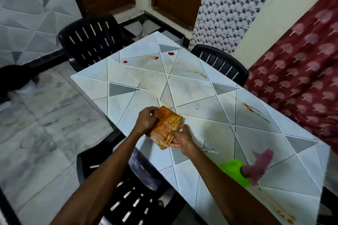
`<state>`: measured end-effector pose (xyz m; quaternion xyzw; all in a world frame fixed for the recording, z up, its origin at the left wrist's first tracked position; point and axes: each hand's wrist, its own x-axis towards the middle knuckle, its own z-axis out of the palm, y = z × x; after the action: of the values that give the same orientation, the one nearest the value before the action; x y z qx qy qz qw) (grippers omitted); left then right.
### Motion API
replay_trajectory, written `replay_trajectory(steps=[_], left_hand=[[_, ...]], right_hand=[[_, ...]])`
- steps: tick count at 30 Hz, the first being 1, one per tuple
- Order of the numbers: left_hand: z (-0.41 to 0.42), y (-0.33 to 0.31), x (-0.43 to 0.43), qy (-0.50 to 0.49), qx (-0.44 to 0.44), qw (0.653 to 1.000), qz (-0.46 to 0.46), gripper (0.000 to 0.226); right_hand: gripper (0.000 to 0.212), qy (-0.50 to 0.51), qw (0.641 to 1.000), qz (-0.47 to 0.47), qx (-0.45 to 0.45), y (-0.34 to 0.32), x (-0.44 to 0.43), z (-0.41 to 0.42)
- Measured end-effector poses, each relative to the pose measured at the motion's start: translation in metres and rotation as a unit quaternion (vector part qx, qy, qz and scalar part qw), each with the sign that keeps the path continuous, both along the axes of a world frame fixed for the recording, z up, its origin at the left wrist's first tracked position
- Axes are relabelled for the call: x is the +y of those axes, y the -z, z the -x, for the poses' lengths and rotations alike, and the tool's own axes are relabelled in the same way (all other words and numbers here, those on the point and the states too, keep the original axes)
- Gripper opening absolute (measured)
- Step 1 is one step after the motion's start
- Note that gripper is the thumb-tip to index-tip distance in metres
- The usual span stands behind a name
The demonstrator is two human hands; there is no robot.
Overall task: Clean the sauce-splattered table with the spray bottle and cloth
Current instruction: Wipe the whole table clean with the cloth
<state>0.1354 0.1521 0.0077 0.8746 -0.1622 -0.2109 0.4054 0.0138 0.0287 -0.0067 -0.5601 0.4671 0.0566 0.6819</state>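
Head view: the folded cloth [165, 127] lies on the table [201, 97] near its left edge, long axis about 1 to 7 o'clock. The left hand [146, 120] grips its 10 o'clock side and the right hand [181, 138] pinches its 5 o'clock corner. Red sauce spots [171, 53] lie at 12 o'clock from the cloth, well apart. The bottle [243, 168], at 4 o'clock from the right hand, is blurred.

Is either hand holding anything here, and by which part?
Both hold the folded orange cloth: the left hand grips its far left edge, the right hand pinches its near right edge. The spray bottle stands untouched.
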Motion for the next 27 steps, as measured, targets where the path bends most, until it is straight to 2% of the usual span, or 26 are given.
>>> replay_trajectory(steps=[7,12,13,15,17,19,22,25,27], left_hand=[[-0.071,0.013,-0.022,0.042,-0.07,0.996,-0.021,0.055],[-0.115,0.033,-0.027,0.057,-0.094,0.991,-0.07,0.044],[-0.119,0.04,-0.026,0.063,-0.095,0.99,-0.081,0.044],[-0.122,0.049,-0.025,0.075,-0.108,0.986,-0.1,0.044],[-0.116,0.055,-0.023,0.088,-0.141,0.979,-0.122,0.046],[-0.103,0.055,-0.018,0.092,-0.201,0.965,-0.145,0.047],[-0.069,0.053,-0.009,0.058,-0.252,0.96,-0.107,0.042],[-0.013,0.046,-0.003,0.032,-0.213,0.977,-0.012,0.027],[0.031,0.048,0.004,0.063,-0.197,0.978,0.034,0.025]], right_hand=[[0.048,0.073,0.996,-0.051,-0.028,0.016,-0.005,-0.069],[0.041,0.118,0.991,-0.061,-0.026,0.04,-0.003,-0.108],[0.044,0.139,0.985,-0.094,-0.029,0.044,-0.003,-0.111],[0.063,0.159,0.975,-0.151,-0.033,0.048,-0.004,-0.111],[0.053,0.138,0.98,-0.143,-0.033,0.04,-0.005,-0.105],[0.037,0.104,0.992,-0.074,-0.009,0.041,-0.007,-0.092],[0.021,0.082,0.996,-0.027,0.007,0.04,-0.009,-0.058],[0.018,0.116,0.992,-0.037,-0.023,0.031,-0.001,-0.006],[0.013,0.125,0.991,-0.04,-0.036,0.02,0.011,0.036]])
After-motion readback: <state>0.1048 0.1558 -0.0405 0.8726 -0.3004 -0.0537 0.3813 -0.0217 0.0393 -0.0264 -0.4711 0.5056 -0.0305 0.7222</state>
